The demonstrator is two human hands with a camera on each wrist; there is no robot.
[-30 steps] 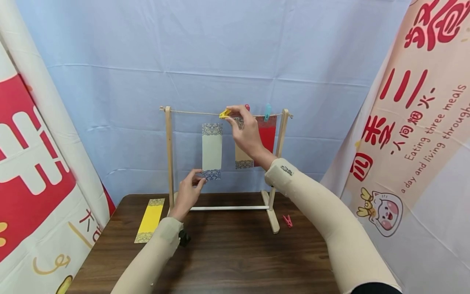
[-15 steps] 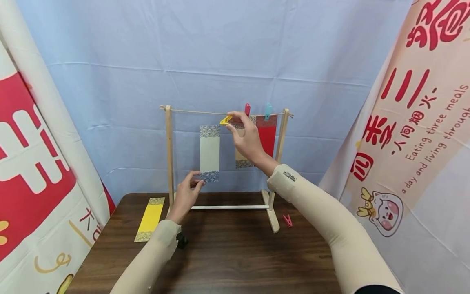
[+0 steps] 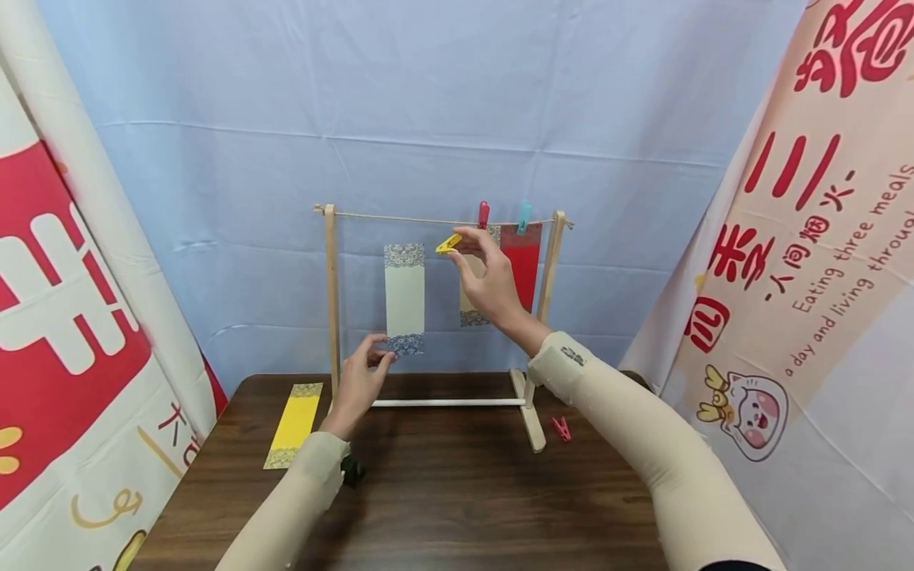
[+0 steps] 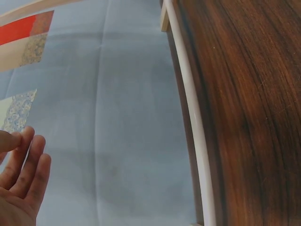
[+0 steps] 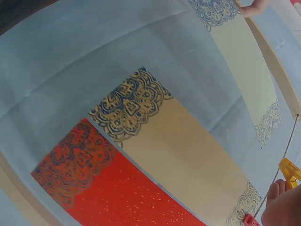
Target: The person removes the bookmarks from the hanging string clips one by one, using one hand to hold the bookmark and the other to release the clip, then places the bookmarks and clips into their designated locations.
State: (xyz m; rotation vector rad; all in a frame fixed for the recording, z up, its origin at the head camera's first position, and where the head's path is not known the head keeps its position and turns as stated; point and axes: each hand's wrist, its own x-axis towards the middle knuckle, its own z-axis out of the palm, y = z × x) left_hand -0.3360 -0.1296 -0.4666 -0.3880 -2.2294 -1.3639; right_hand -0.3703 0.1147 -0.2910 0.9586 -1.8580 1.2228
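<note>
Thumb and fingers of my left hand (image 3: pixel 359 387) pinch the lower left corner of a pale paper card (image 3: pixel 405 300) with blue lace-patterned ends. It stands upright in the air, its top edge below the cord (image 3: pixel 389 218) of a wooden rack. To its right, my right hand (image 3: pixel 491 284) pinches a yellow clothespin (image 3: pixel 448 243) just under the cord. Behind that hand hang a tan card (image 5: pixel 174 146) and a red card (image 3: pixel 521 258). A red clothespin (image 3: pixel 484 212) and a teal clothespin (image 3: pixel 524 216) grip them at the cord.
A yellow card (image 3: pixel 294 426) lies on the dark wooden table (image 3: pixel 457 492) left of the rack. Near the rack's right foot (image 3: pixel 532 428) lies a pink clothespin (image 3: pixel 560 429). A white bar (image 3: pixel 450 403) joins the rack's feet. Blue cloth (image 3: pixel 428 95) hangs behind.
My right hand has moved down and a little right with the yellow clothespin, off the cord. The pale card has shifted slightly left and down with my left hand.
</note>
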